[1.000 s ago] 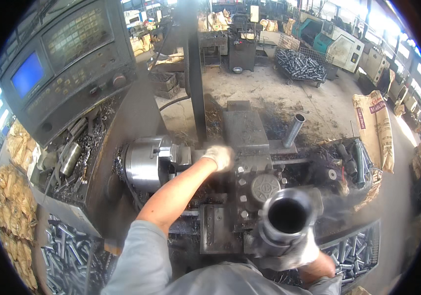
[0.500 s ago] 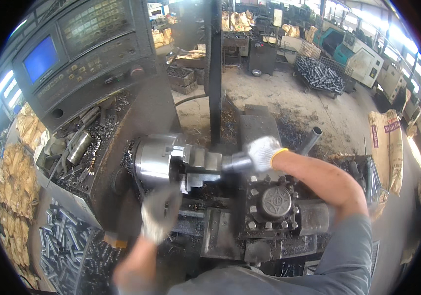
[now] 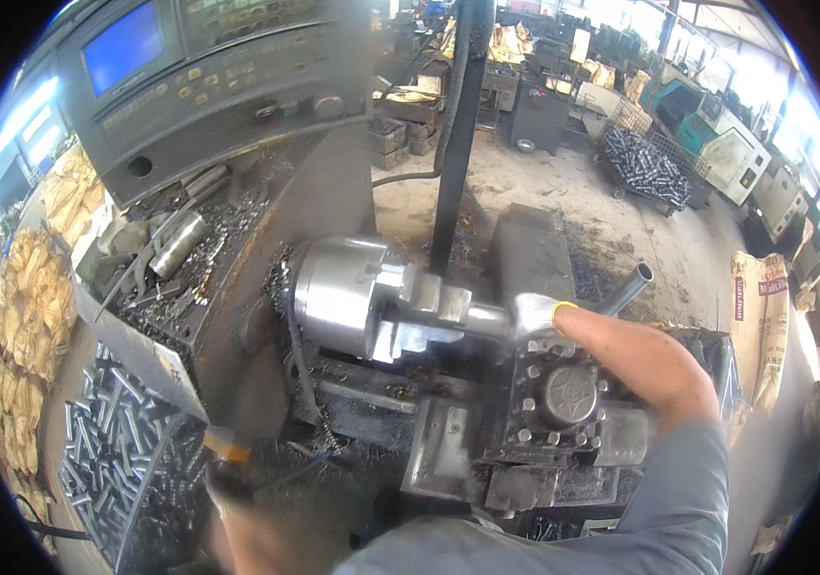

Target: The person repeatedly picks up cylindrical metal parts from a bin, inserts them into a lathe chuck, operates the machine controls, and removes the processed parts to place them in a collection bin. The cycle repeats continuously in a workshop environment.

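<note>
Right hand (image 3: 539,316) now grasps the tube (image 3: 487,318), seated in the chuck (image 3: 343,292); left hand (image 3: 238,498) has dropped away, blurred, grip unclear.

**Around the Big Machine**

A dark control panel (image 3: 209,86) with a blue screen (image 3: 123,46) and rows of small buttons sits at the top left; below it a sloped tray (image 3: 190,249) holds a short metal tube (image 3: 178,245) and curly metal bits; at the far left are piles of yellow-brown lumps (image 3: 32,297); a bin of grey metal rods (image 3: 113,450) fills the lower left; a black pole (image 3: 453,134) stands up in the middle; across the dusty floor (image 3: 563,192) a heap of dark metal parts (image 3: 645,163) lies near green and white machines (image 3: 717,144); tan sacks (image 3: 760,316) lean at the right edge.
</note>
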Available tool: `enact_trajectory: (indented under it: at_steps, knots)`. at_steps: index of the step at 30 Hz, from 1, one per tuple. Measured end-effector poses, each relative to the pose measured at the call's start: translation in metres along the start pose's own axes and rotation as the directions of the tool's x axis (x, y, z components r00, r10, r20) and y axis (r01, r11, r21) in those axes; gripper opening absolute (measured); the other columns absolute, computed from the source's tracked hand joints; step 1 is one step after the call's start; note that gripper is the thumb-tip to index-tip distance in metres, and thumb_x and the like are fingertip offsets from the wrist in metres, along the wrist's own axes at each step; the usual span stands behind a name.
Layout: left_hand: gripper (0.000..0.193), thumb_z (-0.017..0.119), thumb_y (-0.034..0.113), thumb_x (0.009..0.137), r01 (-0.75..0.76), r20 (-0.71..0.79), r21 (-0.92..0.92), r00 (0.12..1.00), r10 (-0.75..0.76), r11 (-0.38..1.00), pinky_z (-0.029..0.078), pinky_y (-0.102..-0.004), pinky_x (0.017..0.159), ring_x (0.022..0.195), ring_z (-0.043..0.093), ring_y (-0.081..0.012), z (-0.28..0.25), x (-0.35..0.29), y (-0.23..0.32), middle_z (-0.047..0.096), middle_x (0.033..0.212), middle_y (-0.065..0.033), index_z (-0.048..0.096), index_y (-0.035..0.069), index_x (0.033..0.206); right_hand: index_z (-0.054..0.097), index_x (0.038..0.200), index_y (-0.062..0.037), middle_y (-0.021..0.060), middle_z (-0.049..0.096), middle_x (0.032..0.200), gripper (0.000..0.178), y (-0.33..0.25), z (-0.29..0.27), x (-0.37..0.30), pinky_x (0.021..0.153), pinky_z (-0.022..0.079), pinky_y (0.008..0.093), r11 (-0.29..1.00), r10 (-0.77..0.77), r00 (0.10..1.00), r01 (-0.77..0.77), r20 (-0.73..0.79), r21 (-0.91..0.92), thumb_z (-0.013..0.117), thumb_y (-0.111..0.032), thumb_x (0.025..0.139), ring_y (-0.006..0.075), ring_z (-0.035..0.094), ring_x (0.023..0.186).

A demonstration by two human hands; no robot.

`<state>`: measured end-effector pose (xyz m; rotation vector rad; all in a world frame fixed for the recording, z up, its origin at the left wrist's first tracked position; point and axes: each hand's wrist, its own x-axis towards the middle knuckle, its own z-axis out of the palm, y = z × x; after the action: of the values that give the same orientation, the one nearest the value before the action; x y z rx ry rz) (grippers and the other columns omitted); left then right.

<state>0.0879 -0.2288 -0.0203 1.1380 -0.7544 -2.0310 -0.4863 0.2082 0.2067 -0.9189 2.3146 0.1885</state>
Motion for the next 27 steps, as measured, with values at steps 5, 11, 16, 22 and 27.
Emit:
enact_trajectory:
  at_steps: [5,11,16,22,27]
  knots:
    - [0.037,0.050,0.051,0.111,0.239,0.102,0.011,0.966,-0.239,0.971,0.041,-0.0311,0.050,0.053,0.054,-0.0145,0.014,-0.003,0.013,0.065,0.078,0.0076,0.069,0.020,0.112,0.057,0.147,-0.0016,0.0237,0.077,0.115,0.091,-0.038,-0.001,0.026,0.085,0.061,0.0421,0.888,-0.302,0.872,0.404,-0.386,0.218,0.087,-0.026,0.065,0.0339,0.076,0.103]
    - [0.035,0.058,0.044,0.107,-0.215,0.081,0.607,0.975,0.209,0.765,0.041,-0.0313,0.055,0.059,0.052,-0.0106,0.004,0.009,0.008,0.060,0.072,0.0052,0.070,0.014,0.092,0.050,0.156,-0.0013,0.0243,0.070,0.137,0.096,-0.055,-0.024,-0.012,0.105,0.056,0.0394,0.929,-0.146,0.958,0.218,-0.248,0.298,0.085,-0.032,0.071,0.0354,0.072,0.118]
    - [0.038,0.060,0.029,0.104,-0.468,0.166,0.798,0.776,0.608,0.379,0.052,-0.0451,0.083,0.092,0.067,-0.0303,0.048,-0.036,0.026,0.072,0.106,-0.0170,0.068,-0.005,0.118,0.063,0.143,-0.0001,0.0226,0.077,0.117,0.064,-0.082,-0.025,-0.129,0.091,0.060,0.0369,0.930,0.204,0.758,0.048,-0.620,0.366,0.076,-0.023,0.085,0.0269,0.077,0.102]
    - [0.040,0.063,-0.005,0.089,-0.780,0.713,0.323,-0.171,0.679,-0.536,0.052,-0.0523,0.103,0.113,0.066,-0.0454,0.240,-0.120,0.112,0.065,0.129,-0.0291,0.062,-0.012,0.128,0.076,0.117,0.0038,0.0203,0.081,0.105,0.037,-0.165,0.087,-0.250,0.082,0.064,0.0362,0.713,0.070,0.429,0.610,-0.901,0.346,0.071,0.000,0.081,0.0259,0.080,0.092]
    - [0.065,0.071,0.005,0.092,-0.833,0.837,0.333,0.046,0.545,-0.441,0.061,-0.0532,0.081,0.086,0.073,-0.0473,0.462,-0.102,0.144,0.070,0.100,-0.0311,0.049,-0.001,0.153,0.076,0.113,0.0040,0.0155,0.081,0.102,0.035,-0.195,0.161,-0.235,0.085,0.064,0.0331,0.477,0.110,0.680,0.604,-0.725,0.639,0.072,0.005,0.078,0.0223,0.079,0.093]
